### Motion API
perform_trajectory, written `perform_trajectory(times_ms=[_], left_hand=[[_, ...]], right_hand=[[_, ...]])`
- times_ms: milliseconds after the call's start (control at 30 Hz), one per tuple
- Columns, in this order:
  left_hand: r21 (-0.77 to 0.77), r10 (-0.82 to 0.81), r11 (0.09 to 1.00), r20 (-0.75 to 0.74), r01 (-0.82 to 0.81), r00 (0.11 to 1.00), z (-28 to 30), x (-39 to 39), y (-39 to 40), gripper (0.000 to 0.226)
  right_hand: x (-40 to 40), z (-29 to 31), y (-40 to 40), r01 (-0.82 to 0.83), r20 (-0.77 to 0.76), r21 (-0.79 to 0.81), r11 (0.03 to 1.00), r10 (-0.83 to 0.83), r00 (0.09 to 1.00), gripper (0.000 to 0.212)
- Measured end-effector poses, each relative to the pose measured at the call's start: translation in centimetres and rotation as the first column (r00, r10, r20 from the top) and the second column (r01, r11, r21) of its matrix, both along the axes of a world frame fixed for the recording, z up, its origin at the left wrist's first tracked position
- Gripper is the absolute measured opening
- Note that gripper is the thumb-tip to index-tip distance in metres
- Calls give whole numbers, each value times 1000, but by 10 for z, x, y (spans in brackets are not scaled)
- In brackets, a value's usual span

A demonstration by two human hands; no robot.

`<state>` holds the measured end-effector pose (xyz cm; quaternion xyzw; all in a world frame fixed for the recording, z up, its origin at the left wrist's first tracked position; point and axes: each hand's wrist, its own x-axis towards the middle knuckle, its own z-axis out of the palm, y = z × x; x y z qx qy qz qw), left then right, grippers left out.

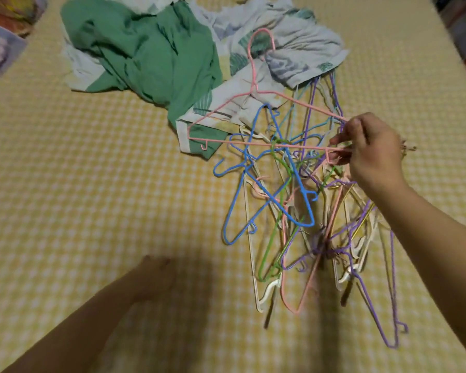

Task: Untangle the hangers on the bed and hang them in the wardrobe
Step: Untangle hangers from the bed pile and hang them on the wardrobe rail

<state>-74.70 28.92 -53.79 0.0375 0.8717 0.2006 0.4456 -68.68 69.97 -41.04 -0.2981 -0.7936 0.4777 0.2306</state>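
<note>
On the yellow checked bed (92, 184), my right hand (371, 149) pinched the pink hanger (253, 84); left hand (156, 278) open at seven o'clock. Yanking could drag the snagged hanger tangle (293, 211).

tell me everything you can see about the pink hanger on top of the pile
The thin pink wire-style hanger looks plastic-coated, with a curved hook, a twisted neck, sloping shoulders, a straight bottom bar and a small hook near its left corner. It is tilted, hook pointing away, above the tangled pile of coloured hangers and partly over crumpled cloth. The right hand pinches its right corner.
</note>
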Motion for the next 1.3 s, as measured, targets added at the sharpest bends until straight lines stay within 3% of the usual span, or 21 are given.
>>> perform_trajectory(times_ms=[100,267,400,567,700,833,967,1033,1100,1233,1300], left_hand=[[140,92,986,8,-92,996,12,3,15,25],[365,168,915,41,-171,985,37,13,51,18],[408,205,884,97,-227,974,52,11,64,17],[421,266,848,186,-322,946,71,1,68,16],[463,306,798,238,-385,922,84,4,83,14],[523,334,736,274,-431,902,104,17,110,16],[598,332,664,301,-448,894,133,27,137,15],[615,327,574,434,-541,840,144,21,148,35],[602,306,471,574,-645,759,151,8,152,36],[427,594,441,521,-790,613,128,-18,117,14],[370,716,379,464,-848,522,107,-24,83,9]], right_hand=[[19,-13,-11,59,29,33,998,-60,998,25],[33,-38,-18,225,103,-114,968,-213,971,24],[28,-49,-4,296,116,-94,951,-284,952,31],[56,-57,25,398,154,-204,894,-372,915,31],[87,-56,39,504,41,-277,818,-514,857,32],[74,-33,12,460,-139,-442,770,-565,813,26],[37,-2,-69,258,-254,-443,858,-396,882,20],[25,0,-131,101,-204,-300,949,-168,965,20],[21,-5,-185,-105,-76,-151,983,94,993,18],[19,-18,-224,-552,120,26,833,545,829,21],[23,-35,-206,-476,233,224,850,428,873,33]])
